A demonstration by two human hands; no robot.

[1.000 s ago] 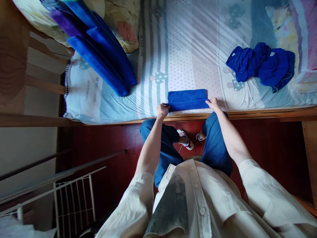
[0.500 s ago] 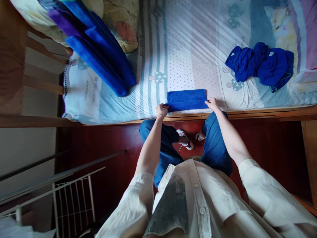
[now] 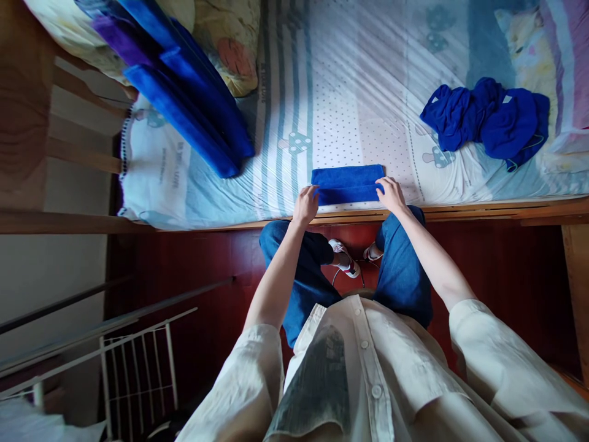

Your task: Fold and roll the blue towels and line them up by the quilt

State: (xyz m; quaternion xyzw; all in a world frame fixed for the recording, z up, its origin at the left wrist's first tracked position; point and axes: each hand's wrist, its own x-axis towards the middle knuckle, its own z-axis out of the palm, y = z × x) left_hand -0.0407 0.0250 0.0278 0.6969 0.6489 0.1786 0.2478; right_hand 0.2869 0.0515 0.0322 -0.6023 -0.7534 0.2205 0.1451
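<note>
A blue cloth (image 3: 348, 178), like a small towel, lies folded flat in a narrow rectangle near the bed's front edge, with a crease running lengthwise across it. My left hand (image 3: 306, 204) rests at its left end, fingers bent and slightly apart at the cloth's edge. At the opposite end, my right hand (image 3: 391, 194) has its thumb and fingers spread, the tips touching the cloth. Part of each end is hidden by the fingers.
Several long folded blue cloths (image 3: 184, 116) lie at the left of the bed, beside a yellow pillow (image 3: 225, 46). A crumpled blue heap (image 3: 488, 120) sits at the right. A wooden rail (image 3: 478, 212) edges the bed; a white metal rack (image 3: 138, 374) stands lower left.
Both hands have let go of the cloth's front corners and shifted slightly forward and inward along its ends. The cloth has stayed in place.
</note>
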